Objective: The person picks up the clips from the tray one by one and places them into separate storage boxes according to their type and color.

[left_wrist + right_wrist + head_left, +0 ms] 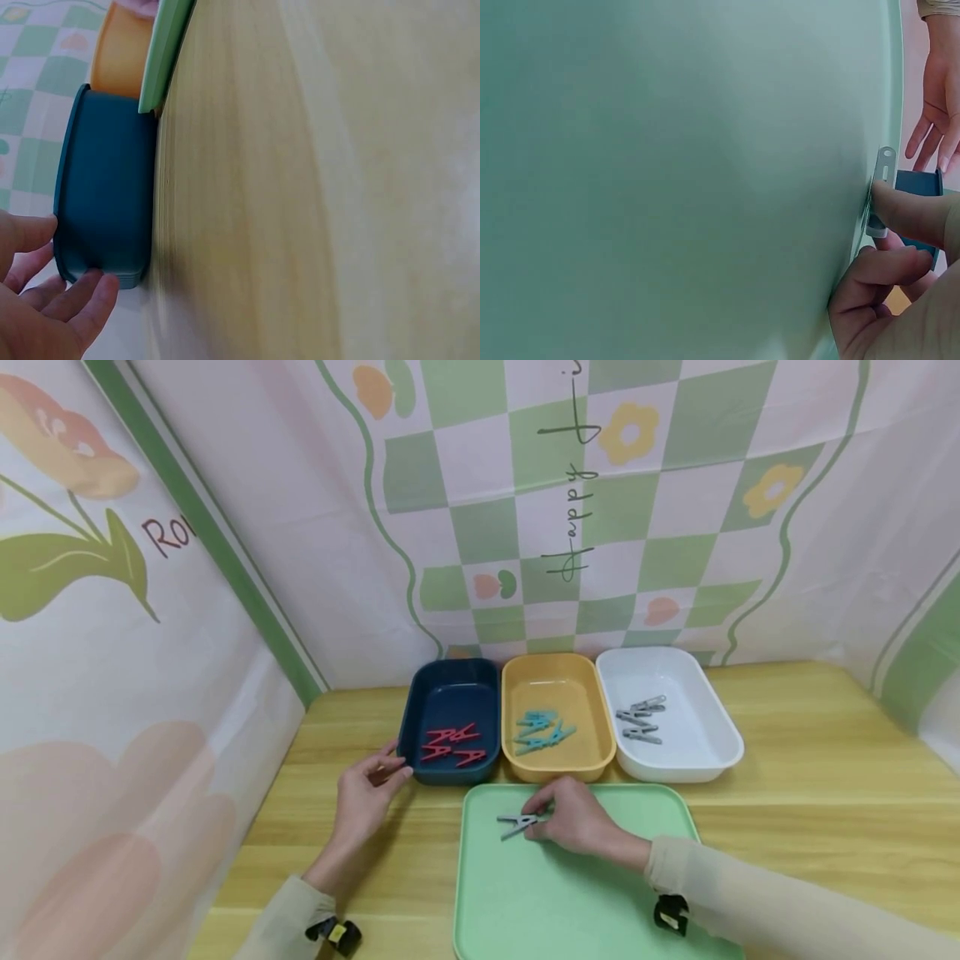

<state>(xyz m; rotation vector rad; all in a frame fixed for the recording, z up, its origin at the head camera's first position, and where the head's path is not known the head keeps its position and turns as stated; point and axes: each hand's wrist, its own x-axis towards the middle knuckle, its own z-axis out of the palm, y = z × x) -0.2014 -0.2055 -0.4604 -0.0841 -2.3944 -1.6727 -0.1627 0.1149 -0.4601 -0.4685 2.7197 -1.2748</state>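
Note:
My right hand (573, 817) pinches a grey clothespin (517, 823) between thumb and fingers, low over the upper part of the green tray (480, 893). In the right wrist view the clothespin (886, 159) shows close to the tray surface, partly covered by the thumb. My left hand (367, 789) is at the near left corner of the dark blue bin (450, 672), where several red clothespins (455, 745) lie. Seen from the left wrist, loosely extended fingers (96, 304) rest along the end of that bin, with the thumb by its rim.
Right of the blue bin stands a yellow bin (558, 672) with several teal clothespins (543, 732). Beside that, a white bin (705, 727) holds several grey clothespins (641, 720). All three bins line up behind the tray on a wooden table (810, 827), with a patterned curtain (480, 535) behind.

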